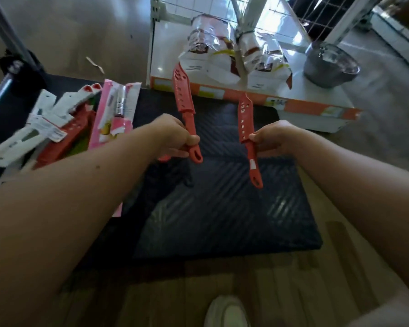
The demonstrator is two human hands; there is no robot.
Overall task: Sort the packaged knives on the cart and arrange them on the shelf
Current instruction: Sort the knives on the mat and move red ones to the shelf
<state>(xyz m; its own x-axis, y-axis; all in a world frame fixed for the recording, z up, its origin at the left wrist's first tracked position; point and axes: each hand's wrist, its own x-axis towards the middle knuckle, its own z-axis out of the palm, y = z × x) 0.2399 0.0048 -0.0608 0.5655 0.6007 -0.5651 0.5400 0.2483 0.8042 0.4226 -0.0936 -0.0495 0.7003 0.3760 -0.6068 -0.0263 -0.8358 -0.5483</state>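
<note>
Left hand (172,135) grips a red perforated knife (183,100); right hand (274,138) pinches a smaller one (245,119), seemingly plastic-sheathed.

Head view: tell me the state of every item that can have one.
Left red knife, sheathed, held by the left hand at its handle.
Right red knife, sheathed, pinched by the right hand, handle hanging free.
Packaged knives, heaped on the cart.
Pot, upright on the shelf.
Bags, crumpled on the shelf.

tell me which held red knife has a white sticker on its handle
The right-hand knife: a white patch shows on its handle, just below the right hand. The left-hand knife shows none.
</note>
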